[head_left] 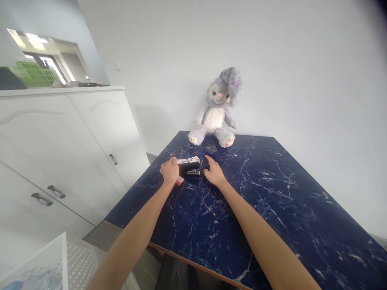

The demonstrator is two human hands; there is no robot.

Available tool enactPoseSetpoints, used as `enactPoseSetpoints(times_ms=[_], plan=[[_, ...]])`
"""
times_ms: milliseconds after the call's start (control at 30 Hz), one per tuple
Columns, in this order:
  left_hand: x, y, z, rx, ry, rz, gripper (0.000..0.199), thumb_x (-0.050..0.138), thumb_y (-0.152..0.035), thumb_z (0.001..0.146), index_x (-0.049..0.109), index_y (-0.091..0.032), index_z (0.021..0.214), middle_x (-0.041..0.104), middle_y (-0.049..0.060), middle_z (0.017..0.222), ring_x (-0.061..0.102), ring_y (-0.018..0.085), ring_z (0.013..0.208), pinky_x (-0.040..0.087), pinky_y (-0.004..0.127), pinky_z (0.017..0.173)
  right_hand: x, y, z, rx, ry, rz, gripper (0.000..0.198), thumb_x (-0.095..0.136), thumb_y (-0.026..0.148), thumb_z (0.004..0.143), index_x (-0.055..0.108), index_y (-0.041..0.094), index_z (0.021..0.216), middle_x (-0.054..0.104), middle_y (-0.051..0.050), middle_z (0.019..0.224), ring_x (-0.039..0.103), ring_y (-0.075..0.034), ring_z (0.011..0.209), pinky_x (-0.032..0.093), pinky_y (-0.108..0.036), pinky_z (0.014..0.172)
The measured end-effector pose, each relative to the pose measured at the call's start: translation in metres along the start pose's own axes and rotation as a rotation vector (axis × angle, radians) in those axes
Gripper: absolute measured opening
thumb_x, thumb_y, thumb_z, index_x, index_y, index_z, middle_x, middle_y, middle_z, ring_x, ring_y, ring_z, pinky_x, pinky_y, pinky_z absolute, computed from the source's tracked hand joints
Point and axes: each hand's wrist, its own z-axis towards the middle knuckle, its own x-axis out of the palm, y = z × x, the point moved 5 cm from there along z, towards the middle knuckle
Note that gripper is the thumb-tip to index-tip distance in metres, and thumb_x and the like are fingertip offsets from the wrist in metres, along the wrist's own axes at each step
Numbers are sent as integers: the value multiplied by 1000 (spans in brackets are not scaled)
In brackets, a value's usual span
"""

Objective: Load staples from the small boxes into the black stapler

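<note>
A black stapler (193, 169) lies on the dark blue marble-patterned table (269, 193). Behind it, two small white boxes, one with pink print (182, 161) and one with a black picture (194, 159), sit side by side. A small red-and-white box (179, 181) pokes out beneath my left hand (170, 171). That hand is closed over the left ends of the stapler and boxes; its fingers hide what exactly it grips. My right hand (214, 172) is just right of the stapler, apart from it. Its index finger points forward, thumb spread, and it holds nothing.
A grey plush toy (214, 108) with a white belly sits at the table's back edge against the wall. A dark, flat object (211, 149) lies before its feet. White cabinets (90, 121) stand left, a green basket (36, 74) on top. A white perforated basket (80, 257) is lower left.
</note>
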Motion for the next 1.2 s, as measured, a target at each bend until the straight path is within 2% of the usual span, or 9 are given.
enactPoseSetpoints(times_ms=[100, 300, 500, 633, 767, 867, 1000, 1100, 1200], plan=[[2, -1, -11, -82, -42, -109, 46, 27, -41, 101, 62, -28, 130, 62, 5, 136, 42, 34, 135, 30, 55, 112, 13, -1, 28, -82, 27, 54, 66, 44, 8, 82, 46, 17, 146, 54, -9, 145, 52, -24, 130, 39, -42, 113], [13, -14, -25, -19, -44, -142, 47, 35, -40, 98, 55, -23, 137, 53, 7, 146, 37, 36, 138, 26, 53, 115, 26, 9, 41, -368, 111, 31, 52, 43, 1, 81, 68, 21, 121, 65, -6, 129, 58, -20, 121, 39, -39, 110], [6, -5, 1, 69, 49, -25, 46, 28, -42, 100, 69, -28, 117, 67, 9, 126, 50, 38, 123, 36, 56, 104, 17, 4, 32, -193, 1, -103, 39, 59, 12, 78, 70, 21, 115, 65, -9, 114, 56, -24, 106, 43, -37, 99], [6, -6, 1, 86, 17, -66, 46, 28, -40, 100, 66, -28, 123, 65, 7, 131, 48, 34, 128, 34, 52, 108, 13, 5, 26, -111, 17, -115, 32, 64, 22, 82, 65, 21, 114, 69, -7, 105, 58, -23, 98, 45, -33, 89], [18, -17, -21, 32, 38, -181, 46, 29, -39, 100, 60, -27, 131, 57, 4, 143, 39, 30, 139, 28, 46, 116, 6, 2, 16, -13, -48, -184, 9, 61, 24, 86, 65, 21, 93, 70, -6, 93, 58, -22, 92, 44, -32, 85], [21, -24, -33, -11, 23, -231, 44, 35, -41, 98, 57, -29, 133, 55, 2, 145, 37, 29, 141, 28, 44, 116, 2, 6, 9, -53, -80, -236, 9, 57, 17, 84, 65, 20, 89, 68, -6, 95, 58, -21, 92, 43, -32, 88], [12, -20, -22, -6, -20, -245, 42, 35, -37, 98, 60, -28, 130, 60, 4, 138, 44, 28, 136, 32, 43, 114, 0, 13, 3, -128, -118, -232, 32, 55, 12, 80, 64, 16, 111, 66, -10, 110, 57, -24, 101, 44, -35, 94], [7, -13, 0, 117, 19, -122, 42, 40, -38, 96, 63, -26, 129, 55, 6, 145, 40, 30, 139, 28, 47, 116, 4, 19, 5, -236, -84, -242, 56, 54, 10, 80, 54, 18, 135, 49, -14, 144, 49, -30, 122, 39, -43, 104], [10, -6, 17, 277, 152, 4, 44, 39, -43, 97, 64, -28, 131, 47, 4, 153, 33, 31, 145, 26, 48, 117, 11, 18, 10, -276, 4, -250, 59, 51, 10, 83, 52, 21, 140, 36, -12, 156, 39, -32, 135, 35, -48, 108]])
